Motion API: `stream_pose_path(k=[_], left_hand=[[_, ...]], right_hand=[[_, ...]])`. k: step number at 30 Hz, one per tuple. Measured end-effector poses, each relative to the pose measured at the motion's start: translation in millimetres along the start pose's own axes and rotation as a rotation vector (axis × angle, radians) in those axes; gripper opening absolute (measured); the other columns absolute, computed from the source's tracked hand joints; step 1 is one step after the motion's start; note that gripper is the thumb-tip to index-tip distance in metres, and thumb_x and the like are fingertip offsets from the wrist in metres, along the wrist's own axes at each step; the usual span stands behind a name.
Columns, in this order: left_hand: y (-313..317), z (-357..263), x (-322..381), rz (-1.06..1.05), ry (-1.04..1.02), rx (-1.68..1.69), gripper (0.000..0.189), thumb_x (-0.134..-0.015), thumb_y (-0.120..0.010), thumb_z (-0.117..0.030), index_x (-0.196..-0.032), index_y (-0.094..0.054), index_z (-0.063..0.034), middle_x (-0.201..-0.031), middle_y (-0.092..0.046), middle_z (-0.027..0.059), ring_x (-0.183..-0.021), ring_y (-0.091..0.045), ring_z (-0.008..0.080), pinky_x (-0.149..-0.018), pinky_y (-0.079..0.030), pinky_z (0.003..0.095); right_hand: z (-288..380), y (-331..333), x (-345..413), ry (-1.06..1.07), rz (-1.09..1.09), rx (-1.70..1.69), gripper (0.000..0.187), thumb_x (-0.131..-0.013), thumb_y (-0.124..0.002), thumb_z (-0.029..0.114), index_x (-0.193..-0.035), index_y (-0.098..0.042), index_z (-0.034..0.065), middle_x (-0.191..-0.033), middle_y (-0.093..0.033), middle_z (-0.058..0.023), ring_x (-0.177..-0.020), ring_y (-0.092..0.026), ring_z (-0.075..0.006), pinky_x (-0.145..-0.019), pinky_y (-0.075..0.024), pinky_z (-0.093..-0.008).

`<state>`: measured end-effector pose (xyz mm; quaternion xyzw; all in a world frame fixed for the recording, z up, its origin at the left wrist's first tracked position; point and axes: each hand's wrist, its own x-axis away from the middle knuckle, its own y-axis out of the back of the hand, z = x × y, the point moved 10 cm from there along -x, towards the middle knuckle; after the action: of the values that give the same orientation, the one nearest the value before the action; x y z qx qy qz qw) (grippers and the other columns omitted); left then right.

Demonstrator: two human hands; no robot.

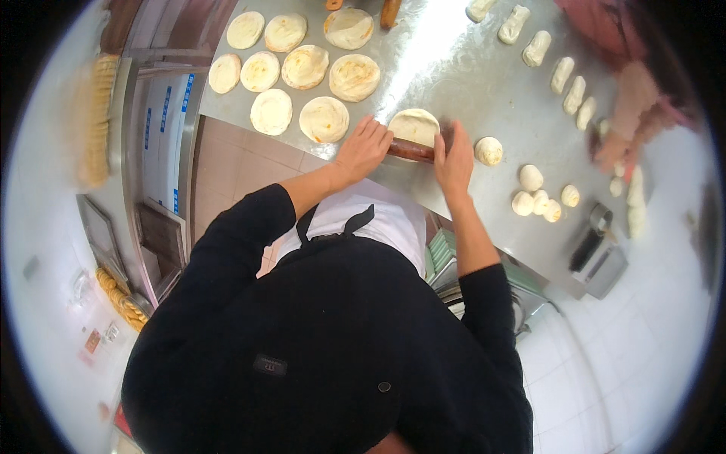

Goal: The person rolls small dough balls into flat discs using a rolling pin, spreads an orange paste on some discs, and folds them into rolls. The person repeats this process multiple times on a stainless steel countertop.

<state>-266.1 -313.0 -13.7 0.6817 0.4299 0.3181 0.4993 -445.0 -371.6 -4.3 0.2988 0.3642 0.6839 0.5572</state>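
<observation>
A brown wooden rolling pin (412, 150) lies across the near part of a dough round (416, 126) on the steel table. My left hand (364, 144) is on the pin's left end, fingers closed over it. At the other end, my right hand (455, 159) rests on the pin with its thumb along the wood. Just right of that hand sits a dough ball (488, 151). Flattened dough rounds, among them one (324, 120) close to my left hand, lie on the left of the table.
Dough balls (531, 177) sit at the right, near a metal box (606, 271). Dough pieces (536, 48) form a row at the far right, where another person's hands (615, 150) work. A second rolling pin (390, 13) lies at the far edge of view. Trays (442, 252) stand under the steel table (471, 85).
</observation>
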Motion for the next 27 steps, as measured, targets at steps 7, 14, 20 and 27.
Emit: stream_pose_path(k=[7,14,20,27], left_hand=[[29,9,47,-0.027,-0.043,0.170,0.063,-0.065,-0.086,-0.012,-0.122,-0.061,-0.0021,-0.118,-0.059,0.0138,-0.122,-0.056,0.0342,-0.120,-0.037,0.0532],[34,5,94,-0.065,-0.001,0.293,0.066,-0.063,-0.088,-0.012,-0.122,-0.061,-0.0025,-0.120,-0.059,0.0142,-0.121,-0.057,0.0345,-0.121,-0.039,0.0534],[39,2,93,-0.091,0.031,0.305,0.064,-0.065,-0.088,-0.013,-0.122,-0.061,-0.0028,-0.119,-0.059,0.0139,-0.121,-0.057,0.0342,-0.122,-0.039,0.0521],[39,12,87,-0.123,0.114,0.349,0.062,-0.066,-0.087,-0.012,-0.121,-0.062,-0.0028,-0.119,-0.059,0.0143,-0.121,-0.057,0.0344,-0.122,-0.039,0.0518]], right_hand=[[5,-74,-58,-0.072,0.656,0.239,0.052,-0.087,-0.077,0.033,-0.128,-0.067,0.0024,-0.114,-0.071,-0.0222,-0.110,-0.067,-0.0420,-0.096,-0.0531,-0.0483],[9,-72,-47,-0.146,0.621,-0.200,0.045,-0.085,-0.079,0.035,-0.111,-0.072,-0.0004,-0.109,-0.073,-0.0272,-0.103,-0.070,-0.0425,-0.090,-0.0549,-0.0490],[77,-66,-62,-0.009,0.653,-0.206,0.042,-0.087,-0.080,0.032,-0.110,-0.071,-0.0020,-0.102,-0.075,-0.0241,-0.098,-0.073,-0.0390,-0.087,-0.0563,-0.0465],[44,-24,-135,-0.200,0.210,-0.519,0.050,-0.090,-0.081,0.035,-0.117,-0.069,-0.0053,-0.099,-0.075,-0.0243,-0.096,-0.074,-0.0344,-0.088,-0.0557,-0.0430]])
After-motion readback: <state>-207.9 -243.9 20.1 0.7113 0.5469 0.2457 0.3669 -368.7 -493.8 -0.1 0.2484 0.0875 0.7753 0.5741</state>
